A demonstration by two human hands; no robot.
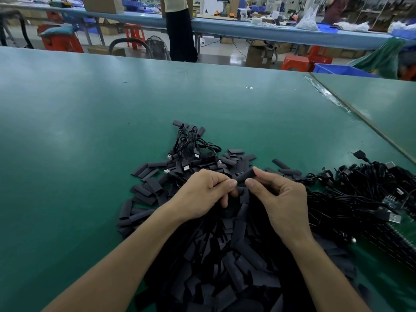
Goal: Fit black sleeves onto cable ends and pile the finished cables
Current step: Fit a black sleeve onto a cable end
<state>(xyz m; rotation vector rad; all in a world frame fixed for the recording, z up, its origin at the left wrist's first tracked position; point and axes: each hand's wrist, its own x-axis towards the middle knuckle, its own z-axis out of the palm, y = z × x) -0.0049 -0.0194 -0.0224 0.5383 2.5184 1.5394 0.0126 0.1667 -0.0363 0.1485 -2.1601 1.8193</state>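
My right hand [279,197] pinched a black sleeve [246,174] over the sleeve heap [225,255], aimed toward my left hand [202,192], whose curled fingers seemingly pinched a mostly hidden cable end for threading.

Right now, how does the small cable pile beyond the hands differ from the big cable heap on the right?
The small cable pile holds few cables; the big cable heap holds many. The small pile lies beyond the hands among loose sleeves; the big heap lies beside the right hand. Some small-pile ends wear sleeves; visible heap ends look bare. Both are black cables with silver USB plugs.
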